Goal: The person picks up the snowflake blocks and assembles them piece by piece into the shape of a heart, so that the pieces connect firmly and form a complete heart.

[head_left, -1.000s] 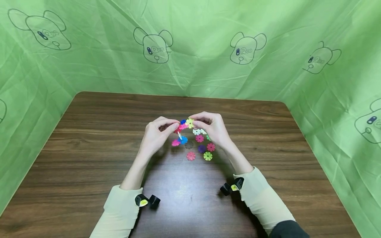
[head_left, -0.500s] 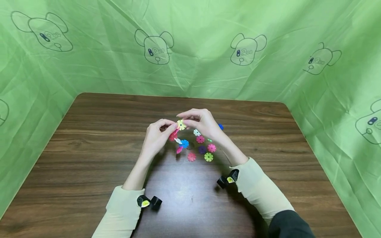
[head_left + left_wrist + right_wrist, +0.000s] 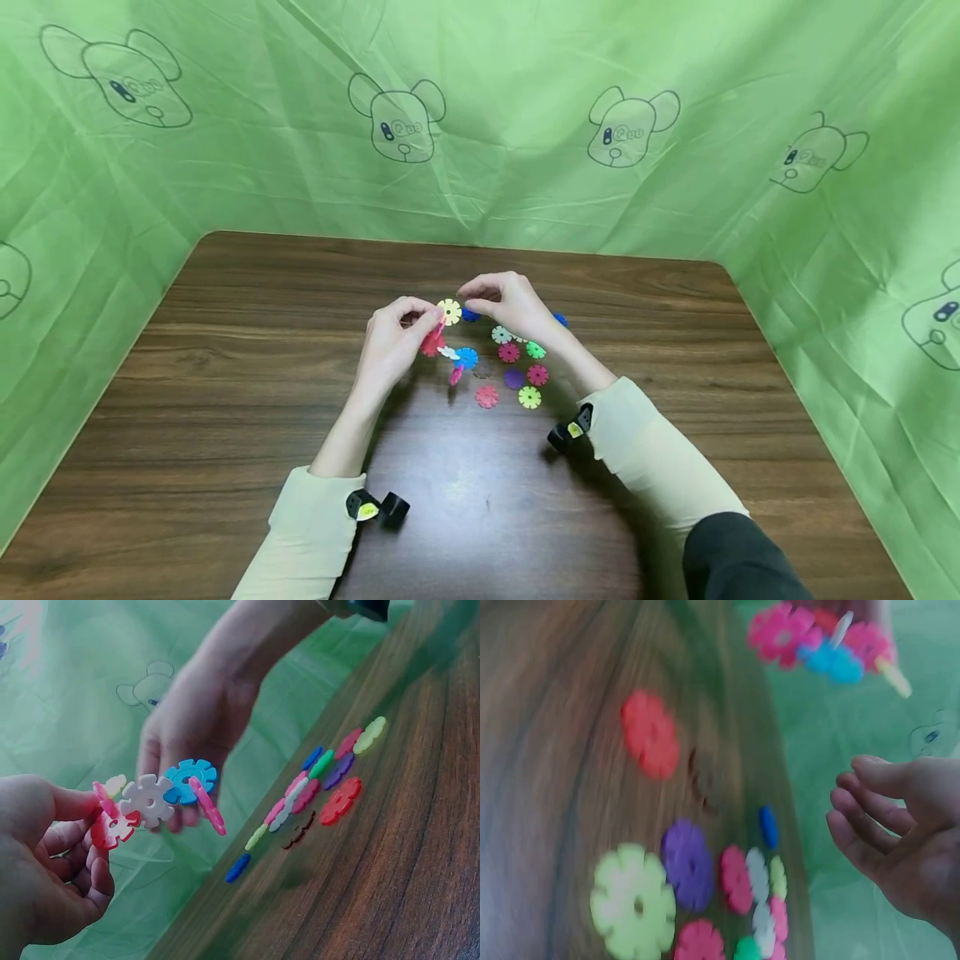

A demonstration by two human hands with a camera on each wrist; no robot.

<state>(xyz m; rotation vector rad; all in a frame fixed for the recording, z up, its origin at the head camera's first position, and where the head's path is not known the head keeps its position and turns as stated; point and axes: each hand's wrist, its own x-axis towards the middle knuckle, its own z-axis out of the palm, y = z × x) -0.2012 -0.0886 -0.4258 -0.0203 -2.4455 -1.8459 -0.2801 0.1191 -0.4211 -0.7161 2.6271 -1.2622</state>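
Short of table's far edge (image 3: pixel 600 257), left hand (image 3: pixel 392 340) pinches disc chain (image 3: pixel 141 796); air gap to right hand (image 3: pixel 517 307), fingers loosely curved.

a green cloth (image 3: pixel 525 212) with creases and folds fills the top of the head view and runs down both sides. line drawings (image 3: pixel 405 125) of round-eared animal heads spread across it, four along the top, others cut by the left and right edges; most show a dark oval mark and letters. a brown wood-grain table (image 3: pixel 247 375) fills the middle and bottom, its far corners rounded, a pale glare (image 3: pixel 465 483) at lower centre. in the left wrist view the table lies at right.
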